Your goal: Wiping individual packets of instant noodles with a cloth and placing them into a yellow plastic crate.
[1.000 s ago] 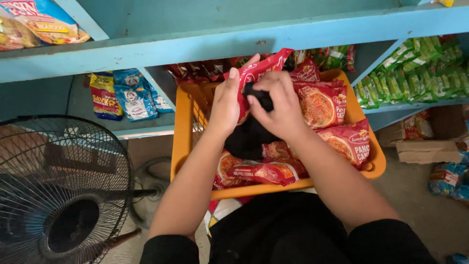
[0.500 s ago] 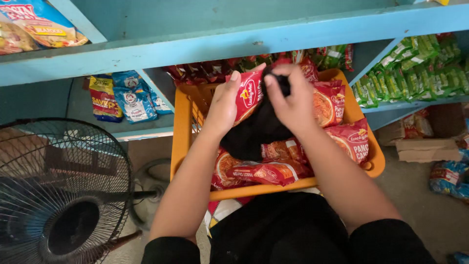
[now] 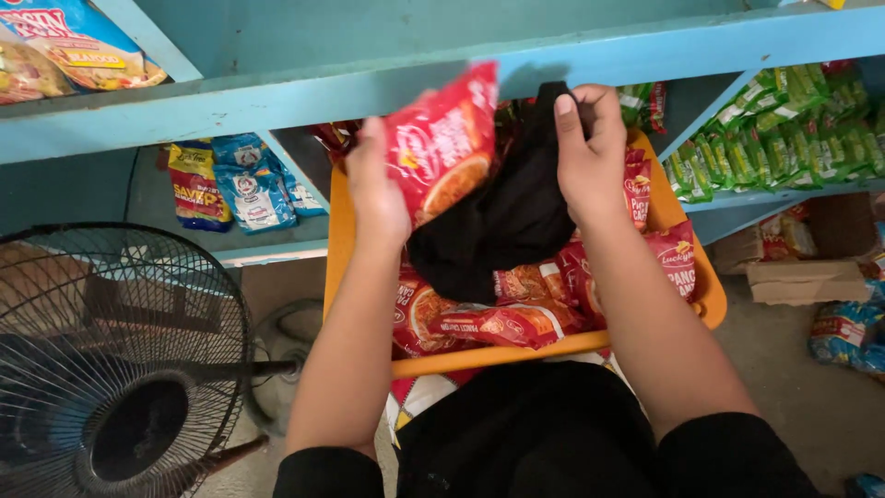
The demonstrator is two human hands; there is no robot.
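Note:
My left hand holds a red noodle packet lifted up in front of the blue shelf edge. My right hand grips the top of a black cloth that hangs down into an orange basket. The basket rests on my lap and holds several red noodle packets.
A black standing fan is at the lower left. Blue and yellow packets lie on the lower left shelf, green packets on the right shelf. A cardboard box and loose packets sit on the floor at right.
My left hand has lifted the red packet up and to the left, away from the cloth. My right hand has raised the black cloth higher.

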